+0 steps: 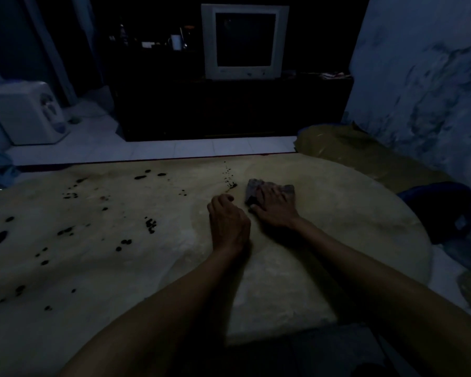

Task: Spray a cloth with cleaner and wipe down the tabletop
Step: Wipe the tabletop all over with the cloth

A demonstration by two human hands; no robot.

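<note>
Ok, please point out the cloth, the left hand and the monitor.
cloth [256, 186], head view, bare far-left part.
left hand [229, 221], head view, back of hand.
monitor [245, 39], head view, dark screen.

Against the far wall a pale old monitor [244, 40] sits atop a long dark cabinet [229, 107]. Left of the monitor, on that cabinet, a white mug [176, 42] among dim clutter. Further left, down on the tiled floor, a white water dispenser [25, 112].
</note>
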